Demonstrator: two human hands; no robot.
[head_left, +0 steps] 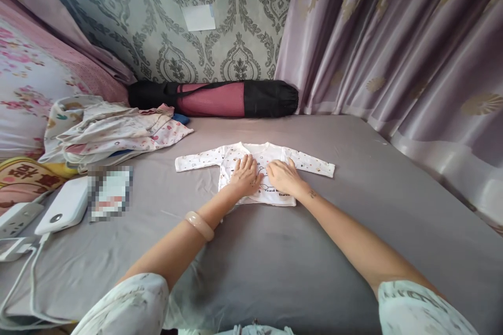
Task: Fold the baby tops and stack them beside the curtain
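Observation:
A small white long-sleeved baby shirt (314, 164) lies spread on the grey bed sheet, its sleeves stretched out to both sides. It has a tiny coloured print and dark lettering near the hem. My left hand (247, 177) rests flat on the left half of its chest, fingers apart and pointing away from me. Beside it, my right hand (286, 177) presses on the right half, fingers a little bent and the palm down. Neither hand visibly grasps any cloth. Part of the print between and under the hands is hidden.
A heap of folded baby clothes (113, 131) lies at the back left. Nearer are a white power bank (65, 207), a power strip (19, 220), cables and a blurred packet (110, 193). A black-and-pink rolled bag (212, 99) lies along the wall; curtains (353, 36) hang at right.

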